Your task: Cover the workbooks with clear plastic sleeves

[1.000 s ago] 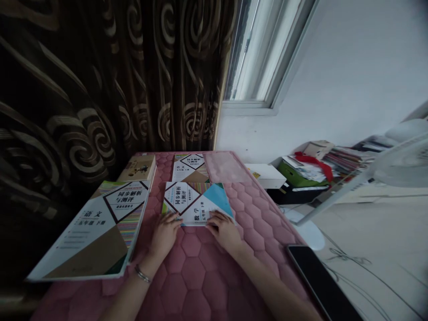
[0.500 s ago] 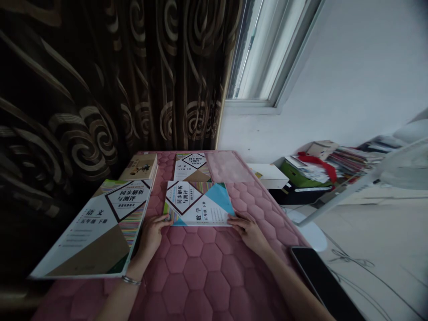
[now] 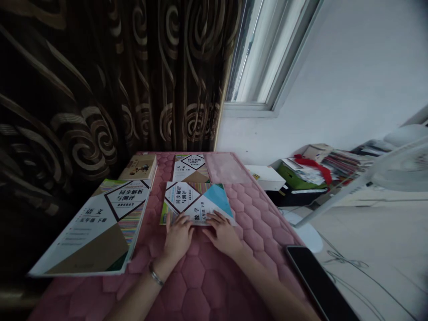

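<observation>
A white workbook (image 3: pixel 187 194) with a blue triangle and diamond-framed Chinese lettering lies turned sideways on the pink quilted tabletop (image 3: pixel 200 285). My left hand (image 3: pixel 178 234) rests at its near edge, fingers spread over the cover's lower left. Just right of it, my right hand (image 3: pixel 222 232) lies on the same edge with its fingers stretched out on the cover. Behind this workbook is a similar one (image 3: pixel 192 166), partly overlapped by it in view. A larger-looking workbook (image 3: pixel 100 227) with a brown triangle lies to my left, nearest the left forearm.
A thick tan book (image 3: pixel 142 167) sits behind the left workbook. The black phone (image 3: pixel 321 281) lies at the table's right edge. Beyond that edge are a white box (image 3: pixel 267 178), a green bin (image 3: pixel 294 176) with papers, and a white fan stand (image 3: pixel 329 207). A dark curtain (image 3: pixel 180 76) hangs behind.
Both hands have moved inward from the workbook's two near corners to the middle of its near edge, and now lie on the cover. The workbook has hardly moved.
</observation>
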`<state>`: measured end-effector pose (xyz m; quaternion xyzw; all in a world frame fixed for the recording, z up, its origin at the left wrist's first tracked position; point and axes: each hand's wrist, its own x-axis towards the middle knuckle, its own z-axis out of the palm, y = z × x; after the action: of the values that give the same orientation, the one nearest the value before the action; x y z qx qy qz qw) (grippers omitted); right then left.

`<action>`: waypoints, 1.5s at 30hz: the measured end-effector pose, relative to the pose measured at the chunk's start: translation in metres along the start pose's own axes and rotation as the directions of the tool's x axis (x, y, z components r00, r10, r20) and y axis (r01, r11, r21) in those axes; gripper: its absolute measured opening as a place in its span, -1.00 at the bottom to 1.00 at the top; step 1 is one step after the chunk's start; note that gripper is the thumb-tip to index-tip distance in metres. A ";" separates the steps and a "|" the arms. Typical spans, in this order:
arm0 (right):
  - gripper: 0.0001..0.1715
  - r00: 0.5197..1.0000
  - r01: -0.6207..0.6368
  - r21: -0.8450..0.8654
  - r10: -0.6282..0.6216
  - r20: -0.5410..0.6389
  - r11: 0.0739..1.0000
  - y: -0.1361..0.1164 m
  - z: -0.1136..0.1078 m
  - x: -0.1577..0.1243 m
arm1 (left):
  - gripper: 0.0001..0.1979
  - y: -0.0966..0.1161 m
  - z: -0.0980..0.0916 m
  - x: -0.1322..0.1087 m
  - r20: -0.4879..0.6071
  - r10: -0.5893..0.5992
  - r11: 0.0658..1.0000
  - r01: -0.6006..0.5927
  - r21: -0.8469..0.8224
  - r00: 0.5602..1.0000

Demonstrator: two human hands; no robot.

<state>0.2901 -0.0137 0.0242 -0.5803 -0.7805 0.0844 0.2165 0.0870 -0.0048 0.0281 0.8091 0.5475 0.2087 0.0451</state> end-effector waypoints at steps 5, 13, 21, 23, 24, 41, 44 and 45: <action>-0.71 0.995 -0.068 -0.010 0.067 -0.074 0.998 -0.031 0.022 0.021 | -0.75 0.006 0.010 0.009 -0.035 -0.051 0.998 0.049 -0.047 0.998; -0.92 0.987 -0.132 0.014 0.133 -0.086 0.991 -0.003 0.011 0.012 | -0.78 -0.025 0.002 0.007 -0.032 -0.112 0.987 0.108 -0.115 0.993; -0.91 0.980 -0.126 0.198 0.153 -0.125 0.972 0.080 -0.015 -0.017 | -0.69 -0.095 -0.007 -0.004 -0.097 -0.174 0.935 0.133 -0.329 0.980; -0.89 0.984 -0.078 0.265 0.117 -0.135 0.961 0.091 -0.015 -0.018 | -0.67 -0.099 -0.007 -0.005 -0.117 -0.165 0.920 0.110 -0.377 0.979; -0.88 0.985 -0.061 0.291 0.106 -0.140 0.955 0.094 -0.014 -0.019 | -0.65 -0.100 -0.006 -0.005 -0.121 -0.164 0.912 0.104 -0.396 0.979; -0.72 0.992 -0.034 0.146 0.051 -0.119 0.989 0.085 -0.014 -0.018 | -0.70 -0.082 -0.010 -0.010 -0.138 -0.059 0.993 0.043 -0.113 0.989; -0.78 0.992 -0.060 0.049 0.065 -0.111 0.997 0.054 -0.009 -0.011 | -0.86 -0.051 -0.009 -0.008 -0.146 -0.019 1.000 0.018 -0.005 0.989; -0.81 0.989 -0.079 0.032 0.082 -0.123 0.996 0.042 -0.005 -0.007 | -0.88 -0.040 -0.007 -0.006 -0.135 -0.023 1.000 0.024 0.008 0.991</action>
<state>0.3306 -0.0082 0.0105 -0.6124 -0.7404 0.0673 0.2687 0.0478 0.0047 0.0210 0.7867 0.5599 0.2598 0.0064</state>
